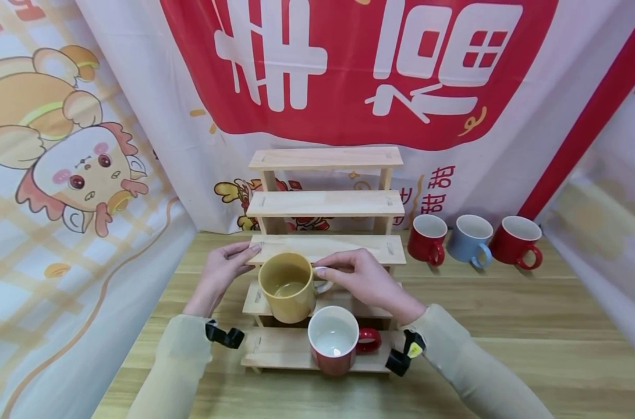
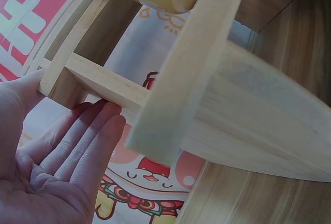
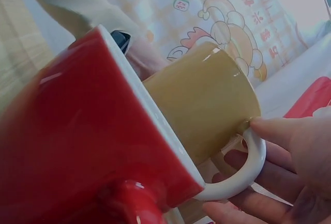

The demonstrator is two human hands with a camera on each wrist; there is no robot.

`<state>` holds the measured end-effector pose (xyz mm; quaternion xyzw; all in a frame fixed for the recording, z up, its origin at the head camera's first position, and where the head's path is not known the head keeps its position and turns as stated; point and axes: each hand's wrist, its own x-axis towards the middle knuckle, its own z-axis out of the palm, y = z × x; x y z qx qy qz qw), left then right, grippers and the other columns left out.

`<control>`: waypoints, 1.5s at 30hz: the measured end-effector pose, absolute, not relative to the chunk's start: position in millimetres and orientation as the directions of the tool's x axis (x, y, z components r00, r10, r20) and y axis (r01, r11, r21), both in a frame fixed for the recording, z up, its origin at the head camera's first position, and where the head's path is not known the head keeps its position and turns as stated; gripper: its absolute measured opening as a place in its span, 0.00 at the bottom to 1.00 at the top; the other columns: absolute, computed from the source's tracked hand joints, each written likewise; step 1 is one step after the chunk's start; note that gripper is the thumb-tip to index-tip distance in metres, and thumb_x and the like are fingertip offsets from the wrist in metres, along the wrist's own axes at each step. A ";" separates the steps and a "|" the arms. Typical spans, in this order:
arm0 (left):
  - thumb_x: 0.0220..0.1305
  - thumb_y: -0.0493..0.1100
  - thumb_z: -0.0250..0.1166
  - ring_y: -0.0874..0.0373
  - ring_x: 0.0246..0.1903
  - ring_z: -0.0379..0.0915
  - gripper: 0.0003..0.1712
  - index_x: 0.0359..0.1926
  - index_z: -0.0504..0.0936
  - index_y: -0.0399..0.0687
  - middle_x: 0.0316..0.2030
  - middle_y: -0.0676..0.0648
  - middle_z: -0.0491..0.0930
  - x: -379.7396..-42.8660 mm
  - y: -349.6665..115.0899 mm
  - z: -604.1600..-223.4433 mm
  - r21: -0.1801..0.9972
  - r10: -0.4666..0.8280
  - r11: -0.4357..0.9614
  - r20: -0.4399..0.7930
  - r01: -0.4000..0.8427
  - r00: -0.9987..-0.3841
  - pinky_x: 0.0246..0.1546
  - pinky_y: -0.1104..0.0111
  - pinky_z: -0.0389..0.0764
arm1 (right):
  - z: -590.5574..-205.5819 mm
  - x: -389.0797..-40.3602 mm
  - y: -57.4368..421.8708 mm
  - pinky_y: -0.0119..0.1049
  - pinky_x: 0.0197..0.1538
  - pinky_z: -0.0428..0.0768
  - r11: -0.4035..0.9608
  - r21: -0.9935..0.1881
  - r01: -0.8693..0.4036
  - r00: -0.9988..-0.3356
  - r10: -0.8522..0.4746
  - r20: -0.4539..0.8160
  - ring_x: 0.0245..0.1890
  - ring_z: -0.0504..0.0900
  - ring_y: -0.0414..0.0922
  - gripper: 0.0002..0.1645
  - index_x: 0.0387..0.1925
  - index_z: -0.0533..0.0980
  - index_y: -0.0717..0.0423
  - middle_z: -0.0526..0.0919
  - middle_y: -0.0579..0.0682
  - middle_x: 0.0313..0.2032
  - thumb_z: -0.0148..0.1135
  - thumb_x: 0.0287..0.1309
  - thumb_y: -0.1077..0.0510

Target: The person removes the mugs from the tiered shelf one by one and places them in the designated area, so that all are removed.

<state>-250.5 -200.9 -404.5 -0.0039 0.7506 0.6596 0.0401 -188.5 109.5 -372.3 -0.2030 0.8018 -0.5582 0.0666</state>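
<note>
In the head view, a yellow mug (image 1: 291,299) with a white handle is at the left part of the second step from the bottom of a wooden tiered rack (image 1: 348,247). Whether its base touches the step cannot be told. My right hand (image 1: 356,276) pinches the handle (image 3: 248,175), thumb on top and fingers underneath. At the left end of the middle step, my left hand (image 1: 225,270) grips the board, its fingers (image 2: 98,136) under the wood in the left wrist view. A red mug (image 1: 335,349) with a white inside stands on the lowest step, handle to the right.
Right of the rack, a red mug (image 1: 427,238), a light blue mug (image 1: 469,238) and another red mug (image 1: 516,241) stand in a row on the wood-grain table (image 1: 485,302). A printed cloth (image 1: 233,174) hangs behind and along the sides.
</note>
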 end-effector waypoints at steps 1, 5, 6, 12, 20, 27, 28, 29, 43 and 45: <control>0.67 0.52 0.71 0.58 0.48 0.82 0.34 0.63 0.76 0.31 0.60 0.37 0.77 -250.5 -201.0 -404.6 0.990 0.045 0.129 -0.066 -0.060 -0.997 0.53 0.65 0.83 | -373.1 -189.1 109.7 0.40 0.51 0.86 0.274 -0.931 -0.241 -0.904 -0.412 0.113 0.47 0.86 0.44 0.14 0.50 0.86 0.49 0.88 0.44 0.46 0.68 0.68 0.50; 0.66 0.53 0.72 0.57 0.49 0.81 0.36 0.63 0.76 0.32 0.60 0.38 0.77 -250.9 -201.3 -405.9 0.989 0.047 0.131 -0.071 -0.064 -0.996 0.52 0.66 0.84 | -377.8 -192.1 109.9 0.46 0.47 0.88 0.173 -0.971 -0.165 -0.889 -0.453 0.070 0.43 0.87 0.53 0.16 0.53 0.85 0.56 0.87 0.51 0.48 0.66 0.69 0.53; 0.65 0.54 0.73 0.57 0.49 0.82 0.36 0.63 0.76 0.32 0.60 0.38 0.77 -250.8 -201.1 -406.0 0.989 0.048 0.131 -0.070 -0.064 -0.996 0.52 0.66 0.84 | -379.0 -192.7 110.1 0.47 0.46 0.88 0.153 -0.977 -0.151 -0.886 -0.460 0.065 0.42 0.87 0.55 0.16 0.53 0.84 0.58 0.87 0.52 0.48 0.66 0.70 0.53; 0.65 0.54 0.73 0.56 0.50 0.81 0.36 0.63 0.77 0.32 0.60 0.38 0.78 -250.5 -200.5 -405.9 0.990 0.050 0.129 -0.066 -0.059 -0.997 0.51 0.66 0.84 | -382.0 -195.3 109.5 0.49 0.46 0.88 0.128 -0.983 -0.135 -0.882 -0.468 0.060 0.41 0.87 0.57 0.15 0.50 0.84 0.61 0.86 0.59 0.46 0.66 0.70 0.54; 0.65 0.54 0.73 0.58 0.49 0.82 0.37 0.64 0.76 0.32 0.60 0.38 0.78 -251.4 -201.3 -405.3 0.989 0.048 0.133 -0.071 -0.065 -0.996 0.51 0.67 0.84 | -382.8 -194.2 108.5 0.51 0.46 0.88 0.123 -0.978 -0.170 -0.875 -0.476 0.092 0.42 0.87 0.57 0.13 0.47 0.83 0.63 0.86 0.62 0.44 0.64 0.71 0.56; 0.64 0.55 0.73 0.57 0.50 0.82 0.38 0.64 0.76 0.33 0.61 0.39 0.77 -251.9 -201.0 -406.2 0.989 0.043 0.127 -0.080 -0.073 -0.996 0.52 0.66 0.84 | -384.7 -191.9 110.0 0.49 0.45 0.88 0.105 -0.981 -0.162 -0.880 -0.465 0.096 0.41 0.87 0.57 0.13 0.46 0.83 0.62 0.87 0.60 0.43 0.65 0.71 0.55; 0.64 0.55 0.73 0.57 0.50 0.82 0.38 0.64 0.76 0.33 0.61 0.39 0.77 -251.8 -201.2 -406.3 0.989 0.042 0.126 -0.081 -0.075 -0.996 0.52 0.66 0.84 | -385.0 -191.3 110.0 0.49 0.44 0.88 0.101 -0.982 -0.159 -0.882 -0.462 0.095 0.41 0.87 0.57 0.13 0.46 0.83 0.62 0.87 0.61 0.42 0.65 0.70 0.55; 0.64 0.55 0.73 0.57 0.50 0.82 0.38 0.64 0.76 0.33 0.61 0.39 0.77 -251.6 -201.1 -406.3 0.989 0.041 0.127 -0.083 -0.077 -0.996 0.52 0.66 0.84 | -385.7 -190.7 110.1 0.49 0.44 0.88 0.095 -0.982 -0.160 -0.882 -0.460 0.100 0.41 0.87 0.57 0.13 0.46 0.83 0.62 0.87 0.61 0.42 0.65 0.70 0.55; 0.66 0.54 0.72 0.53 0.50 0.82 0.38 0.65 0.74 0.31 0.60 0.36 0.76 -249.8 -200.7 -404.6 0.989 0.033 0.122 -0.093 -0.088 -0.995 0.57 0.59 0.81 | -372.4 -182.0 113.5 0.48 0.44 0.89 0.076 -0.975 -0.207 -0.914 -0.371 0.165 0.43 0.87 0.51 0.13 0.47 0.83 0.60 0.88 0.55 0.42 0.65 0.71 0.54; 0.66 0.54 0.72 0.56 0.48 0.83 0.38 0.65 0.74 0.30 0.60 0.35 0.76 -250.0 -200.9 -404.3 0.988 0.032 0.128 -0.093 -0.088 -0.995 0.58 0.58 0.80 | -367.0 -180.7 116.4 0.48 0.43 0.89 0.072 -0.974 -0.216 -0.919 -0.352 0.178 0.43 0.87 0.52 0.13 0.47 0.83 0.61 0.88 0.55 0.42 0.64 0.71 0.55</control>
